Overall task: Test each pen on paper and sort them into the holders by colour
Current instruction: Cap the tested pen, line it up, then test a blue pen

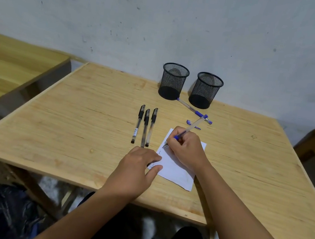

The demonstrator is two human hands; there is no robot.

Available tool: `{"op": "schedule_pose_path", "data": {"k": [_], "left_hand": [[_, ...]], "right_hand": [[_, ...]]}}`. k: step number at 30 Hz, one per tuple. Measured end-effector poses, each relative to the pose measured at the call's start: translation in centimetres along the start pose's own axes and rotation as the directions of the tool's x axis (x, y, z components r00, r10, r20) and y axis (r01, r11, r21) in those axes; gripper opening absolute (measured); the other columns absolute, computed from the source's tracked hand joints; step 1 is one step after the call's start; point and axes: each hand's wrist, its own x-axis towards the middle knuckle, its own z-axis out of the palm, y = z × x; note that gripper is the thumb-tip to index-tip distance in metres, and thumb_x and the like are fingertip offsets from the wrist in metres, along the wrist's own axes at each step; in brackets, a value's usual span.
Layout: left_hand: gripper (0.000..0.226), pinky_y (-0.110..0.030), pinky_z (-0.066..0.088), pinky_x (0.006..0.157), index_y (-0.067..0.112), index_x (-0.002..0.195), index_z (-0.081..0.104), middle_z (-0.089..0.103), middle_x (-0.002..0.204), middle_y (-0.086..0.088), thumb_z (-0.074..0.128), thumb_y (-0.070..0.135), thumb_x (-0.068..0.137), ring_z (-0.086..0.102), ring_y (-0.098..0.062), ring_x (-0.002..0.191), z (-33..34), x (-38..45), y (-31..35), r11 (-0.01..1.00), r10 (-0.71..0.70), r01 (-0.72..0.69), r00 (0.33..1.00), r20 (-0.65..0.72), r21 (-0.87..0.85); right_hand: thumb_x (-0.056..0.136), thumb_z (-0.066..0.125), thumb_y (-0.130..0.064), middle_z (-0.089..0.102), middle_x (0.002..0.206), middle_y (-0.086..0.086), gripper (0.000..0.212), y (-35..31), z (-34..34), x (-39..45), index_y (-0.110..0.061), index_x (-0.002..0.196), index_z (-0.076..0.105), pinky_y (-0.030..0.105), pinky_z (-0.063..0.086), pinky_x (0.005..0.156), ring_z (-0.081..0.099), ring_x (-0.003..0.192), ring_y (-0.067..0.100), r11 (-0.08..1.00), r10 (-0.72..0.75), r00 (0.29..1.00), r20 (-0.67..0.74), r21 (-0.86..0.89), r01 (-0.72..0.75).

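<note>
Head view: the right hand (187,148) pinches a blue pen (188,128), tip on the paper (175,170) near the table's (70,127) front edge.
The pen's long axis slants up and away toward the two mesh holders (173,81) at the back edge, nearer this hand. The left hand (137,169) presses flat on the paper's left edge. Three black pens (145,125) lie left of it. The scribbles and the barcode label are unreadable.
</note>
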Motion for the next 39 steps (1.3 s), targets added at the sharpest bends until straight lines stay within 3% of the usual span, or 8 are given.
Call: {"op": "schedule_pose_path", "data": {"k": [25, 39], "left_hand": [[0.027, -0.012, 0.029, 0.085, 0.02, 0.11, 0.064, 0.066, 0.11, 0.005, 0.06, 0.03, 0.085, 0.051, -0.009, 0.106, -0.05, -0.08, -0.06, 1.0, -0.011, 0.011, 1.0, 0.016, 0.017], [0.027, -0.008, 0.025, 0.082, 0.019, 0.11, 0.064, 0.066, 0.109, 0.005, 0.06, 0.029, 0.085, 0.051, -0.009, 0.105, -0.08, -0.09, -0.05, 1.0, 0.002, -0.002, 1.0, 0.023, 0.016]], "right_hand": [[0.083, 0.052, -0.004, 0.053, 0.069, 0.01, 0.015, -0.01, 0.36, 0.01, 0.004, 0.073, 0.06, 0.013, 0.038, 0.055, 0.046, 0.062, 0.01, 1.0, -0.003, 0.999, -0.051, -0.009, 0.002], [0.085, 0.05, -0.003, 0.047, 0.063, 0.006, 0.014, -0.65, 0.35, -0.35, -0.003, 0.072, 0.056, 0.008, 0.035, 0.049, 0.041, 0.058, 0.01, 1.0, 0.026, 0.996, -0.084, 0.009, -0.025]]}}
